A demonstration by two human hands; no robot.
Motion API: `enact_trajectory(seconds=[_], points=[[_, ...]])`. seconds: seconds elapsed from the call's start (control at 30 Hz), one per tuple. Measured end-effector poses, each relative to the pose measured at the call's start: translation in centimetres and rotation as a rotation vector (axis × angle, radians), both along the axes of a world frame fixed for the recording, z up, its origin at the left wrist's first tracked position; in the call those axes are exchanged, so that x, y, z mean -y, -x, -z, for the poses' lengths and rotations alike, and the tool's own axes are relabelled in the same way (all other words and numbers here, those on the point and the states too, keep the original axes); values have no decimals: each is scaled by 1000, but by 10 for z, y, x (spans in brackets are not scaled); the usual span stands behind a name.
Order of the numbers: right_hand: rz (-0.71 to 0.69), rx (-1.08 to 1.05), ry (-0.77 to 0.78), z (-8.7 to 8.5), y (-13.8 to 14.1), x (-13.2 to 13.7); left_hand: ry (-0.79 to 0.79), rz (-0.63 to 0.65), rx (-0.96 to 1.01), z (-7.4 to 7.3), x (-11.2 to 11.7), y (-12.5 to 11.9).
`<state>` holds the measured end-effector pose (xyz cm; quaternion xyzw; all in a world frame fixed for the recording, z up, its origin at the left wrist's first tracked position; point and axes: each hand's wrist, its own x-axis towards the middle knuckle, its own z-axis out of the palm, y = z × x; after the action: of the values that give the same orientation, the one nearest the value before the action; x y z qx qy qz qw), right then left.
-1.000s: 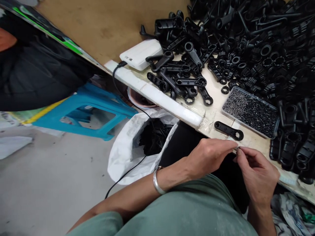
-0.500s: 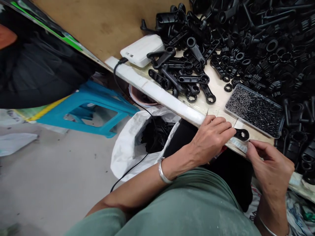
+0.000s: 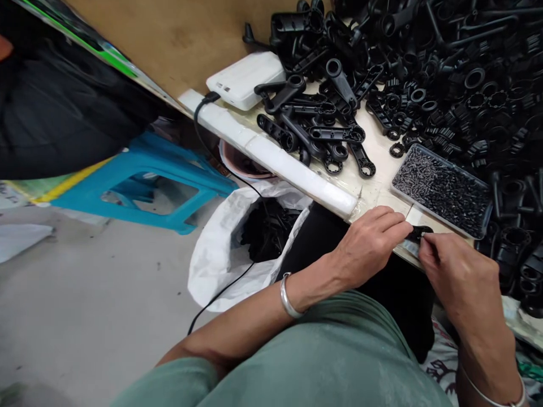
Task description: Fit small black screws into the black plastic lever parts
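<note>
My left hand (image 3: 369, 246) lies at the table's near edge, its fingers curled over a flat black plastic arm (image 3: 421, 231) with a ring end. Most of that arm is hidden under the fingers. My right hand (image 3: 456, 274) comes in from the right, thumb and forefinger pinched together right at the arm's ring end. What the pinch holds is too small to make out. A silver bangle sits on my left wrist.
A clear tray of small black screws (image 3: 441, 189) stands just beyond my hands. A big heap of black plastic parts (image 3: 445, 73) covers the table (image 3: 373, 192). A white power bank (image 3: 246, 79) lies at its left end. Below are a white sack with black parts (image 3: 250, 243) and a blue stool (image 3: 144, 186).
My hands rose from my lap to the table edge. My left hand closed over the black arm lying there, and my right hand's pinch moved in to its ring end.
</note>
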<state>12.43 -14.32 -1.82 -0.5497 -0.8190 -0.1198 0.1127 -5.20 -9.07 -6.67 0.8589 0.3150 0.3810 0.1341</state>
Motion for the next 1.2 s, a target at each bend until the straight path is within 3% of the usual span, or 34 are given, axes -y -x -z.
enact_trajectory(seconds=[0.13, 0.23, 0.37, 0.5, 0.73, 0.93, 1.2], points=[[39, 83, 91, -9, 9, -2, 29, 12, 63, 3, 0, -1], [70, 12, 116, -8, 10, -1, 48, 23, 94, 4, 0, -1], [171, -312, 148, 2, 4, 4, 77, 37, 122, 6, -1, -1], [402, -633, 271, 8, 2, 8, 87, 53, 134, 8, -2, -1], [579, -1004, 503, 0, 4, -2, 71, 71, 153, 8, -3, 0], [700, -830, 495, -1, 5, -4, 81, 101, 151, 7, -4, 2], [606, -504, 608, -14, 4, -8, 56, 112, 133, 10, -4, 3]])
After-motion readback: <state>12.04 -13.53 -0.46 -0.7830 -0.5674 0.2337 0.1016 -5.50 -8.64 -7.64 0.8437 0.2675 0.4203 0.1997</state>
